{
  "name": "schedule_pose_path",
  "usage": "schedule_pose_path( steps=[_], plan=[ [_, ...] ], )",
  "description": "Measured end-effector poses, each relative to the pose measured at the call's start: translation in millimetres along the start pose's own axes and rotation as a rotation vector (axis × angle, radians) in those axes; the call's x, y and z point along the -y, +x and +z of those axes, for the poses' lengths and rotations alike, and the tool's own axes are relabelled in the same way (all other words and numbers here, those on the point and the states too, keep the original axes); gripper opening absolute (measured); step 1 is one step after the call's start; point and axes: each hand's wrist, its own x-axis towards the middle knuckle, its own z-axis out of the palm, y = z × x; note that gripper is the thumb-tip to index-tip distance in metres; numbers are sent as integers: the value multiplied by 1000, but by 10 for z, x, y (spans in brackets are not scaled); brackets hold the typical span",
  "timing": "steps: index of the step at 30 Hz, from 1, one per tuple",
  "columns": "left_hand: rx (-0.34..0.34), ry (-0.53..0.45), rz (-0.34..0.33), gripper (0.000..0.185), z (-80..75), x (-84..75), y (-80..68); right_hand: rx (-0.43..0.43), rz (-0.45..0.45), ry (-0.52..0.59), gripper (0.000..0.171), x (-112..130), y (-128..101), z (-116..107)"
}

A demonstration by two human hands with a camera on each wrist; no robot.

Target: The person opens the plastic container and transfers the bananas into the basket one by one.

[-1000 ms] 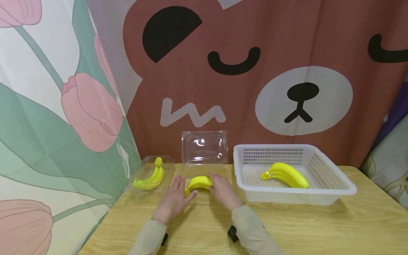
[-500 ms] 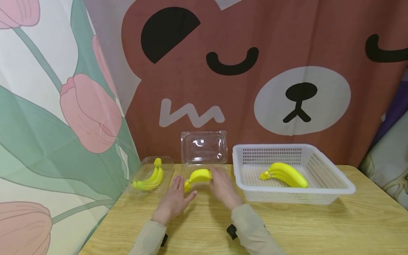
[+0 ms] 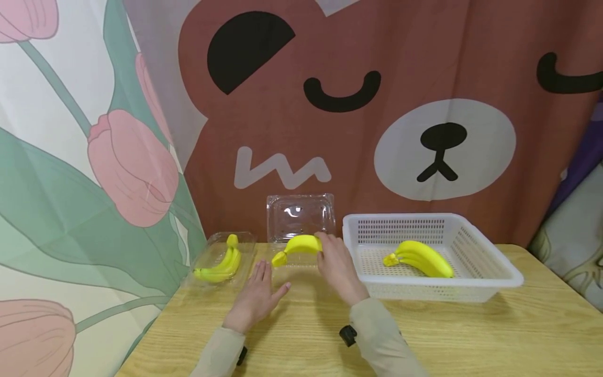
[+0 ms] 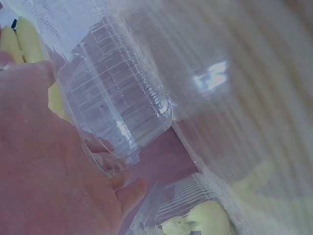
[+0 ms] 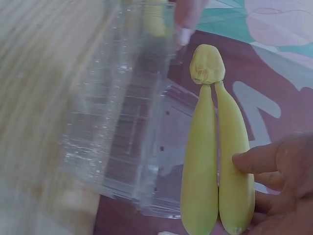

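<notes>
My right hand (image 3: 335, 264) grips a small yellow banana bunch (image 3: 299, 246) and holds it in the air above an open clear plastic clamshell box (image 3: 300, 219). In the right wrist view the banana bunch (image 5: 215, 147) hangs over the clear box (image 5: 122, 122), my fingers (image 5: 254, 161) curled on its far end. My left hand (image 3: 256, 296) lies flat on the table with straight fingers, touching the front edge of the clear box (image 4: 112, 103). A second clear box with a banana bunch (image 3: 221, 262) sits to the left.
A white perforated basket (image 3: 490, 262) at the right holds another banana bunch (image 3: 421, 258). The wooden table (image 3: 471, 335) ends at the left near a tulip-print curtain (image 3: 94, 157); a bear-print cloth (image 3: 377, 104) hangs behind.
My right hand has lifted the banana bunch up out of the clear box and slightly to the right. My left hand has stayed in place on the table.
</notes>
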Motion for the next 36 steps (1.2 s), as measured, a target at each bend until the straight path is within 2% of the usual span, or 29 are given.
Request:
schedule_pose_path(
  steps=[8,23,30,36],
  plan=[
    [7,14,-7,93,-15,-16,-6,-6,12,55,47,85,-7,-152],
    [4,7,3,94,14,22,-14,-24,-1,75,46,79,-38,-326],
    [-6,4,6,88,24,20,3,-11,23,68,46,-22,-42,-506],
    [-3,0,9,88,22,14,0,-15,36,57,46,-205,-56,-642]
  ],
)
